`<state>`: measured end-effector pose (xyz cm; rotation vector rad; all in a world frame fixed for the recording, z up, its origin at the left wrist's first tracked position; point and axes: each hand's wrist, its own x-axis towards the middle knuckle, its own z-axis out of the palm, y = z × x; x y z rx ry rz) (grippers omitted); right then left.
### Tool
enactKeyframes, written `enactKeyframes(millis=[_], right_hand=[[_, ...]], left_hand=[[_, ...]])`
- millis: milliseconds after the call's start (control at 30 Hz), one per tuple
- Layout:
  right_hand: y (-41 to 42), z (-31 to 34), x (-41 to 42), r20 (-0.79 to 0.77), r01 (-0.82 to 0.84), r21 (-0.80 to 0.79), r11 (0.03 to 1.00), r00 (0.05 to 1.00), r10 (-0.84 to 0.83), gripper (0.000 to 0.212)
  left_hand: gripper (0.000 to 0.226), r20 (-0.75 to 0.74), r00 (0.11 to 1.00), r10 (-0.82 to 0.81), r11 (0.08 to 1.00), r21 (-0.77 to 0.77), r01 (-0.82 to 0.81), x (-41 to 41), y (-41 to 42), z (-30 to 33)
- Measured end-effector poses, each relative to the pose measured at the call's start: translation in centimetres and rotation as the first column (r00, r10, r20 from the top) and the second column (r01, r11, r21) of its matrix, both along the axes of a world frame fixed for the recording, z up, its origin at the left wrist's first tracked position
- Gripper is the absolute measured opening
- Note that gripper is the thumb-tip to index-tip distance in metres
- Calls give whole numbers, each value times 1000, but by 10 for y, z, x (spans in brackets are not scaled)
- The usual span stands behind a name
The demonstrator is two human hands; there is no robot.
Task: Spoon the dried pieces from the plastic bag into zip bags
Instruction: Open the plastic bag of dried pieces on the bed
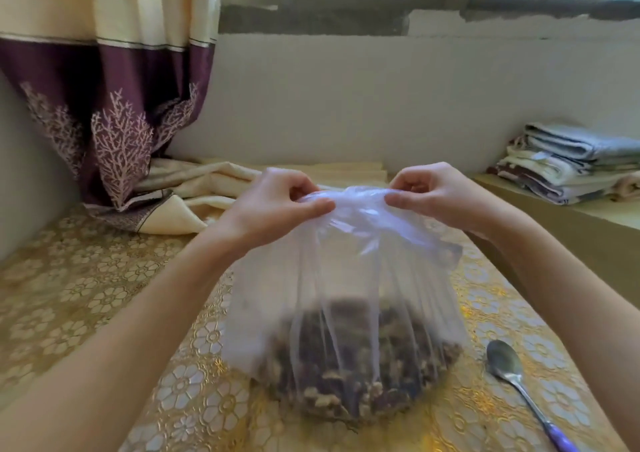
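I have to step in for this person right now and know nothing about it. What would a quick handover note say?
Left hand and right hand each pinch the gathered top of the clear plastic bag, which stands on the gold flowered tablecloth.
Dark dried pieces fill its bottom.
The metal spoon with a purple handle lies untouched to the right.
No zip bags in view.
Left: open the bag, spoon the pieces out.

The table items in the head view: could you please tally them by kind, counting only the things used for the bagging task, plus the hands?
Clear plastic bag of dried pieces, top pinched by both hands: 1
Metal spoon with purple handle, lying on the tablecloth to the right of the bag: 1
Hands: 2, left hand and right hand
Zip bags: 0 in view
Total: 4
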<state>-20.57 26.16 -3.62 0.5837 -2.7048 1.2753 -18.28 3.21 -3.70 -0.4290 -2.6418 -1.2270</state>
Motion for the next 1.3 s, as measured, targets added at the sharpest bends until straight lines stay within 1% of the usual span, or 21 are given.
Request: enactKeyframes(millis=[100,200,267,333,367,400,467,500,533,600,700,800,867,900,1067,1133,1167,1200,1233,1267,1300], right_hand=[[7,4,1,15,59,-70,996,998,-58,16],[11,0,14,-6,121,-131,984,992,-123,15],[3,2,27,-58,106,-188,977,991,-119,13],[-9,10,43,-73,14,-207,978,997,-30,13],[-16,14,52,-84,-35,-166,985,996,21,18],[-22,15,59,-115,-57,-80,995,992,48,24],[-33,13,71,-235,28,176,984,972,14,27],[-36,12,77,-293,101,268,958,956,-18,24],[-38,11,82,-337,146,298,943,941,-39,20],[-35,11,90,-381,139,207,968,923,-51,14],[-19,20,96,-332,155,-53,987,929,-164,22],[-7,32,103,-177,223,-337,915,939,-294,24],[-2,35,107,-67,249,-486,838,945,-319,27],[-1,36,109,-32,263,-528,808,944,-328,28],[4,31,121,30,311,-565,765,933,-358,32],[3,33,128,50,343,-536,771,925,-377,26],[1,35,132,21,375,-499,781,906,-422,20],[-2,38,138,-54,423,-449,787,867,-496,13],[-8,42,144,-166,457,-416,786,812,-560,8],[-17,45,152,-291,444,-410,797,764,-576,4],[-27,49,160,-407,385,-404,830,737,-540,6]], left_hand=[[15,-40,996,75,992,102,-71,5,-13,7],[12,12,994,111,972,207,-111,17,-28,7],[11,43,992,119,972,197,-125,23,-27,11],[8,55,993,105,982,151,-112,27,-16,16],[6,54,995,81,989,122,-88,31,-8,19],[8,52,998,42,995,85,-46,35,0,21],[20,54,997,-49,998,-31,50,44,12,21],[22,46,996,-76,993,-89,80,49,15,21],[20,20,997,-78,989,-125,80,54,16,21],[13,-79,997,-7,991,-135,-3,61,13,25],[11,-191,972,133,988,-54,-146,73,2,34],[11,-141,958,248,957,192,-219,87,-11,45],[10,-96,960,261,911,355,-212,99,-21,50],[9,-89,962,257,889,412,-199,104,-25,52],[4,-94,957,273,823,538,-182,128,-37,53],[5,-63,955,288,805,557,-206,134,-40,54],[6,-39,958,284,802,557,-215,137,-40,55],[6,-9,962,272,802,555,-221,140,-39,55],[7,18,966,257,801,556,-223,144,-37,55],[8,37,969,246,798,559,-224,147,-35,54],[9,42,969,243,797,560,-224,151,-32,53]])
